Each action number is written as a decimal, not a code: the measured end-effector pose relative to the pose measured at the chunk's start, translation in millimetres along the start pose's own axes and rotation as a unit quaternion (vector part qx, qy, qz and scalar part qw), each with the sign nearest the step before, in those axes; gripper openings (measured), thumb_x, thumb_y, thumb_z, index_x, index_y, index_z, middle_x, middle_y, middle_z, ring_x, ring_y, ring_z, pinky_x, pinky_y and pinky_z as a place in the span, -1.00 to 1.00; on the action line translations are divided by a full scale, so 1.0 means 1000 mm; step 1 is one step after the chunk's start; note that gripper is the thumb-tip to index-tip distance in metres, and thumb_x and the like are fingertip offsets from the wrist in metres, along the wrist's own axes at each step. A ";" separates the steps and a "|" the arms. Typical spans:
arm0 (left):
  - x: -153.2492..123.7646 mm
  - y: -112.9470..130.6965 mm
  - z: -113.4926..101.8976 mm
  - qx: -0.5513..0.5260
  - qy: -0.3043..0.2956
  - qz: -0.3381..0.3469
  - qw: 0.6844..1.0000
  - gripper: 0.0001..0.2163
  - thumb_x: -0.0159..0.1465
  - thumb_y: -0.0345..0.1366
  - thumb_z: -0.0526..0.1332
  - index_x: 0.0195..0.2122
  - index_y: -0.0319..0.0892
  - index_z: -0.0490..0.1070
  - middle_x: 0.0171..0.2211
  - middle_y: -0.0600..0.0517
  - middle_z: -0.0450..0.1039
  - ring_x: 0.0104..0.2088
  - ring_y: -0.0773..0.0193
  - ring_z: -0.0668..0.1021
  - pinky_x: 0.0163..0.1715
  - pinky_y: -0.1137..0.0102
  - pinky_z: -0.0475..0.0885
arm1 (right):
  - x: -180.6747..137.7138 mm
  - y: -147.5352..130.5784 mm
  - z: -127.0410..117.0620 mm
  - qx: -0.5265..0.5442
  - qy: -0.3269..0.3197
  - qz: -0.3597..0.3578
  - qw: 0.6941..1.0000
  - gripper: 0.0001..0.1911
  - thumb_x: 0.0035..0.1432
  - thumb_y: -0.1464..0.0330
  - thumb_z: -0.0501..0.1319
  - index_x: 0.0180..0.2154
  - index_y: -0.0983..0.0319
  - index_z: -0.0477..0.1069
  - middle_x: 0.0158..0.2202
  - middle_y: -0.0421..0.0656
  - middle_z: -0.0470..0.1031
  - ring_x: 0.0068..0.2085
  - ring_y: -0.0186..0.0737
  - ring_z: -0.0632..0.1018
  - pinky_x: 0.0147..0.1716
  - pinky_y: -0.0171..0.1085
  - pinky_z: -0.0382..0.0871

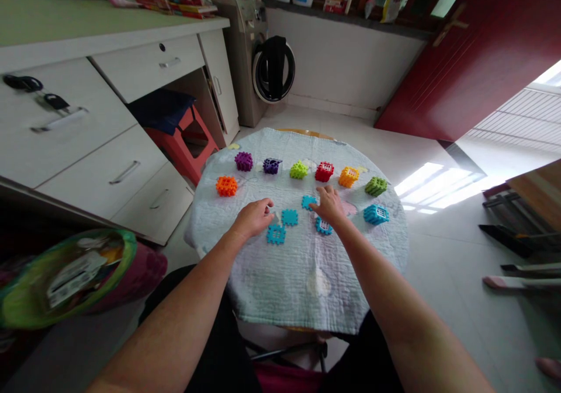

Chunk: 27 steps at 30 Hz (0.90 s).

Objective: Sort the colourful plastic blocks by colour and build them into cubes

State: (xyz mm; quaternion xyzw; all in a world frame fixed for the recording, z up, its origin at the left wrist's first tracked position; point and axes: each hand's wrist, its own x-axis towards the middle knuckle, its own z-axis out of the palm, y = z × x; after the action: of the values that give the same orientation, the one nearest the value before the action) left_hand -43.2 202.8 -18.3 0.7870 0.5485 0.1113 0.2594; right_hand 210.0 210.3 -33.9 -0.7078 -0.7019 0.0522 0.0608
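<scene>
Several flat turquoise interlocking tiles with notched edges lie near the middle of the cloth. My left hand (254, 218) hovers left of them, fingers loosely bent and apart, with nothing visible in it. Closest to it are a plain tile (290, 217) and a tile with a square opening (276, 234). My right hand (329, 206) is over the cloth, thumb and fingers apart. Its thumb is at the edge of another turquoise tile (308, 202), seemingly touching it. Partly under the right wrist sits a turquoise tile with a white grid window (323, 226).
Stacks of tiles stand in an arc: orange (227, 186), purple (243, 161), dark violet (272, 166), lime (298, 170), red (324, 171), yellow (349, 177), green (376, 186) and turquoise (376, 214). A cloth (302, 291) covers the round table. A bin (131, 264) stands left.
</scene>
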 end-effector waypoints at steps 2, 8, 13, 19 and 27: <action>0.000 0.001 -0.001 0.007 0.000 -0.002 1.000 -0.74 0.17 -0.35 0.11 -0.10 -0.21 0.40 -0.30 -0.01 0.53 -0.30 0.25 0.54 -0.30 0.43 0.34 | 0.000 -0.003 0.000 0.000 -0.028 -0.027 0.999 -0.41 0.01 0.22 0.29 0.09 0.22 0.28 0.10 0.02 0.28 0.06 0.05 0.31 0.01 -0.12 0.22; 0.000 0.002 -0.004 0.015 -0.005 -0.013 1.000 -0.72 0.18 -0.38 0.09 -0.09 -0.21 0.40 -0.29 -0.02 0.54 -0.28 0.25 0.54 -0.27 0.43 0.34 | 0.012 -0.011 0.000 -0.018 -0.121 -0.054 0.991 -0.46 -0.03 0.26 0.30 0.02 0.25 0.38 -0.02 0.03 0.35 -0.02 0.00 0.39 -0.04 -0.16 0.26; 0.000 0.002 -0.004 0.017 -0.012 -0.013 1.000 -0.72 0.18 -0.37 0.10 -0.08 -0.22 0.40 -0.29 -0.03 0.54 -0.30 0.25 0.54 -0.29 0.43 0.35 | 0.006 0.016 -0.016 0.008 -0.080 -0.063 0.995 -0.43 -0.01 0.28 0.28 0.07 0.33 0.35 -0.04 0.04 0.35 -0.03 -0.07 0.41 -0.01 -0.25 0.24; -0.001 0.005 -0.004 0.006 -0.018 -0.008 1.000 -0.73 0.18 -0.38 0.10 -0.09 -0.22 0.39 -0.30 -0.02 0.54 -0.29 0.26 0.55 -0.28 0.44 0.35 | -0.038 0.044 -0.016 0.011 -0.132 -0.104 0.986 -0.47 -0.04 0.28 0.30 0.01 0.28 0.39 -0.10 -0.01 0.39 -0.12 -0.12 0.44 -0.07 -0.25 0.25; -0.002 0.005 -0.004 0.018 -0.029 -0.016 0.999 -0.73 0.17 -0.33 0.14 -0.10 -0.21 0.38 -0.30 -0.02 0.53 -0.29 0.26 0.55 -0.30 0.46 0.34 | -0.058 0.035 0.005 0.003 -0.106 -0.096 0.990 -0.53 -0.04 0.26 0.28 -0.05 0.28 0.41 -0.10 0.02 0.36 -0.08 -0.07 0.40 -0.06 -0.21 0.23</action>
State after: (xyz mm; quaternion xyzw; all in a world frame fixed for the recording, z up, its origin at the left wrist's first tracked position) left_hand -41.9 201.2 -12.3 0.7856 0.5554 0.0740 0.2626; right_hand 243.3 151.7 -44.9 -0.6277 -0.7687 0.1229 -0.0072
